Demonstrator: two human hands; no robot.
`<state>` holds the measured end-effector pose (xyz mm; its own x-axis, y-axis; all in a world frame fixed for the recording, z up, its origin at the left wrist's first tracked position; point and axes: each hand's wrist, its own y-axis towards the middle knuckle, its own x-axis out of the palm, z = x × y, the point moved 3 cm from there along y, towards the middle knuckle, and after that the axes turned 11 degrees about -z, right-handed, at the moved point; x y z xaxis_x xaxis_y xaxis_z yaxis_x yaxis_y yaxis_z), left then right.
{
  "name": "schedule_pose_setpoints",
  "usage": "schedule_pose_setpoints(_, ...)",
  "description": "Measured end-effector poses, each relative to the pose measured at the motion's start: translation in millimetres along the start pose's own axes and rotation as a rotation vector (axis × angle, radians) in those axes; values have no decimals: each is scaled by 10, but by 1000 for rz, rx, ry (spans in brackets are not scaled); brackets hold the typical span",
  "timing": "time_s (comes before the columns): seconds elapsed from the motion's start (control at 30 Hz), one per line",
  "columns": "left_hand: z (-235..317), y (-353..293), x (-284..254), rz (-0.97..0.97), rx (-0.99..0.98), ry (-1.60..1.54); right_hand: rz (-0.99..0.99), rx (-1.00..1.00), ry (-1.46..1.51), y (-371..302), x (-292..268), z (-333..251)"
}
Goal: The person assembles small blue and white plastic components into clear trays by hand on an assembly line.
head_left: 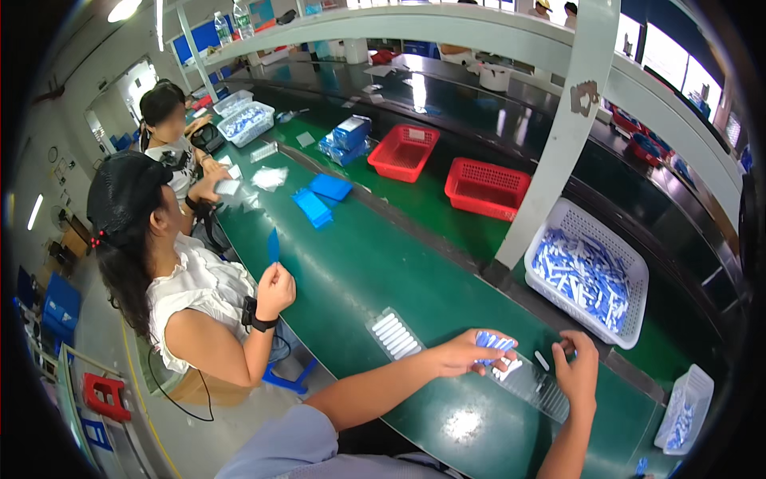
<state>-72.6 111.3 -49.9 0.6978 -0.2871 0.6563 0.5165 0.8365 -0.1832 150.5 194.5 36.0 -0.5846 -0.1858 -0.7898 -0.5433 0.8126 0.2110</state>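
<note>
My left hand [467,353] is closed around several small blue-and-white plastic sticks [496,342], over the left end of a clear slotted tray [536,391]. A few white sticks [504,370] lie in that tray just below the hand; the slots toward its right end show no sticks. Beside the tray's right part, my right hand [578,369] has bent fingers that stand apart, with nothing visible between them. A single white stick [542,361] lies just left of its fingertips. To the left, another clear tray [396,337] holds a row of white sticks.
A white basket [638,275] full of blue-and-white sticks stands beyond my right hand, by a white post [550,152]. A smaller white basket [702,391] is at far right. Two red baskets [487,188] sit farther back. At left, a co-worker's hand [276,289] holds a blue piece.
</note>
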Motion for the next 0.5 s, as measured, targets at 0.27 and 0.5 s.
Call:
schedule_pose_setpoints(0.27,19,39,9,-10,17,41,-134,330,72,141,291,551)
schedule_pose_setpoints(0.5,-1,8,17,-36,20,17,-182,225,103,126,264,557)
